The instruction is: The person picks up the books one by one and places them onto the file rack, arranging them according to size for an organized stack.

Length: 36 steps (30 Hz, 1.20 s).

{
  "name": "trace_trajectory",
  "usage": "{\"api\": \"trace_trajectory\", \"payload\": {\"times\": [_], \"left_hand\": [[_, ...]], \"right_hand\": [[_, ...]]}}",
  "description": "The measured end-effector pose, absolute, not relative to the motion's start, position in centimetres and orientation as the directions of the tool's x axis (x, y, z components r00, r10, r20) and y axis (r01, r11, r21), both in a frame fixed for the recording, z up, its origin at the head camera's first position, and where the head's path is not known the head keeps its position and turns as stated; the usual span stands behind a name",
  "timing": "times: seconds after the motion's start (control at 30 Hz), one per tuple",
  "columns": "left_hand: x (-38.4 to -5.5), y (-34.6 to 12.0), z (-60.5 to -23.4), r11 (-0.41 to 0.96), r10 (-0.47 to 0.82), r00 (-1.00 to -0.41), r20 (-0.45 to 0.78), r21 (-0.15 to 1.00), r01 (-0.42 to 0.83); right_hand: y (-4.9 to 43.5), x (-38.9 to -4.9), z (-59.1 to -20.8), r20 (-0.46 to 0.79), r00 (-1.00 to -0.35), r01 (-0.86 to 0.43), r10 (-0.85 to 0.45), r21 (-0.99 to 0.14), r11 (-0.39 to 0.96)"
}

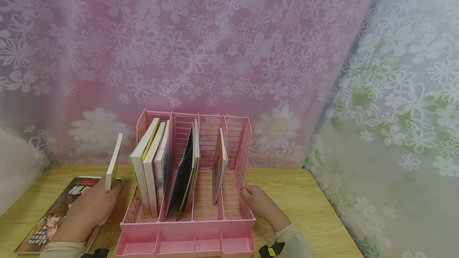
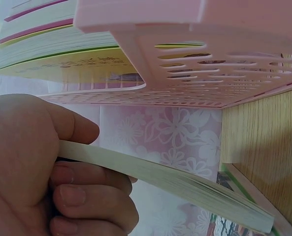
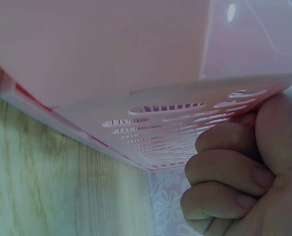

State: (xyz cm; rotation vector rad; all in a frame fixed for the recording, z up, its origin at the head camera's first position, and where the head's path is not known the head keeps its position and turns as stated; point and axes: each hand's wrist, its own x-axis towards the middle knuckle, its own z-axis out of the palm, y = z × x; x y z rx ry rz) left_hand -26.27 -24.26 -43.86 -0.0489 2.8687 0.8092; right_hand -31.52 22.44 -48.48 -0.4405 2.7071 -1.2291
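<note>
My left hand (image 1: 91,206) pinches a thin book (image 1: 114,162) between thumb and fingers, tilted, its pale page edges facing me. In the left wrist view this book (image 2: 175,177) slants beside the pink organizer, apart from its side wall. The pink desktop book organizer (image 1: 186,226) has upright compartments and a front row of small trays. My right hand (image 1: 259,202) grips the front edge of its right side wall, fingers curled. Thick books (image 1: 143,178) stand in the leftmost compartment, dark-covered ones (image 1: 181,182) in the second, and a thin one (image 1: 220,166) by the third divider.
A brown-covered book (image 1: 46,218) with a hatted figure lies on the wooden table (image 1: 305,218) at the left, partly under my left forearm. Behind stands a pink curtain (image 1: 201,51) with white flowers, and a pale floral cloth (image 1: 401,130) hangs at the right.
</note>
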Motion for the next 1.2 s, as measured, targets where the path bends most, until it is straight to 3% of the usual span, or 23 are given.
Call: {"api": "trace_trajectory", "payload": {"times": [0.13,0.43,1.2], "left_hand": [[-25.3,-23.5,-44.0,0.86,-0.008,-0.996,-0.092,0.507,-0.054],[-25.4,-23.2,-43.7,0.873,-0.015,-0.998,-0.063,0.486,-0.044],[-25.3,-22.7,-43.7,0.878,0.001,-0.998,-0.064,0.477,-0.029]], "right_hand": [[22.5,-31.5,-48.5,0.001,-0.946,-0.214,-0.323,-0.751,0.625],[22.5,-31.6,-48.3,-0.003,-0.945,-0.216,-0.327,-0.745,0.631],[22.3,-31.4,-48.1,-0.008,-0.946,-0.211,-0.325,-0.746,0.632]]}}
